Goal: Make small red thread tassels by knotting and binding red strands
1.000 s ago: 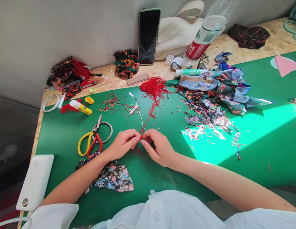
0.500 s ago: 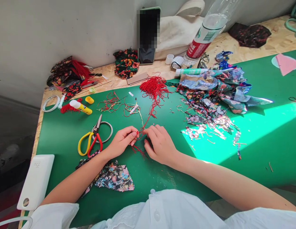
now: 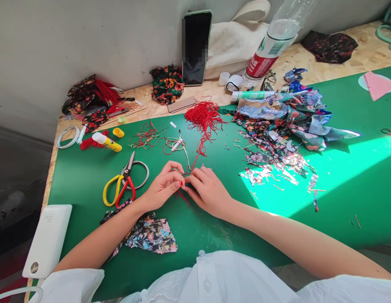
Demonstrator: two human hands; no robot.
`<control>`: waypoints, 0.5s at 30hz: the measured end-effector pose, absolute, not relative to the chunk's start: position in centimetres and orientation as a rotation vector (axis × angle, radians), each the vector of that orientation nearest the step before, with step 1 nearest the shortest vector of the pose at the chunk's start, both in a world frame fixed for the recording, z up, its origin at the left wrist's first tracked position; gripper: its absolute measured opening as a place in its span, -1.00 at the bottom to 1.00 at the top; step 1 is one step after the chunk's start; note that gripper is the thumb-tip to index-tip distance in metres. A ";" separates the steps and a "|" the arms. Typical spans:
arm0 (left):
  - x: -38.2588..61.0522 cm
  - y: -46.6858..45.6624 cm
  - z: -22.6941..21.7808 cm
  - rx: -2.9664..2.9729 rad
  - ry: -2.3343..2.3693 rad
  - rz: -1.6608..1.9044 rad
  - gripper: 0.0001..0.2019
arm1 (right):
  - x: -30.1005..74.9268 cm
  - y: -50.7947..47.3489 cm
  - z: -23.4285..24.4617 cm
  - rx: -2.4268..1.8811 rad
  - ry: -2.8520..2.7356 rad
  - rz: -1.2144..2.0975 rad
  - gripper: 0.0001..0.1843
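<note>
My left hand (image 3: 165, 187) pinches a small red knotted bit of cord between thumb and fingers, and loose red cord ends (image 3: 183, 198) hang below it. Close against it on the right, my right hand (image 3: 209, 189) has its fingers closed on the red cord (image 3: 195, 162), though its fingertips are partly hidden. This cord runs back to a tangled heap of red cord (image 3: 204, 115). A pale cord (image 3: 187, 155) also leads to the hands. Left of my left hand lie scissors (image 3: 121, 181) with yellow and red handles, on a metal ring (image 3: 145, 168).
Floral fabric (image 3: 154, 233) lies under my left forearm. Fabric scraps (image 3: 277, 155) are heaped to the right. A glue stick (image 3: 107, 142), a phone (image 3: 197, 48) and a plastic bottle (image 3: 271, 46) stand or lie farther back. A white power bank (image 3: 47, 240) sits at the left edge.
My right hand has moved slightly left, bringing its fingertips against my left hand. My left fingers have lifted and spread a little around the red cord.
</note>
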State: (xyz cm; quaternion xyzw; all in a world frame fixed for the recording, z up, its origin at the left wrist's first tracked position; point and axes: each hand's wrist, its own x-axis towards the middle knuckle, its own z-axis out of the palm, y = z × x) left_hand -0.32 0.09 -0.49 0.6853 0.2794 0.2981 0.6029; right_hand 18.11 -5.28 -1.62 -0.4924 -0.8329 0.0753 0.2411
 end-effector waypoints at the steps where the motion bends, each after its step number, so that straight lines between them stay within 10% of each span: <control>1: -0.3 0.1 -0.6 1.571 0.625 0.696 -0.70 | 18.1 -5.3 -1.6 -1.340 -2.288 0.183 -0.80; 15: 0.4 0.1 0.7 0.740 0.499 0.784 -0.79 | 18.2 -5.6 -1.0 -1.082 -2.340 0.035 -0.62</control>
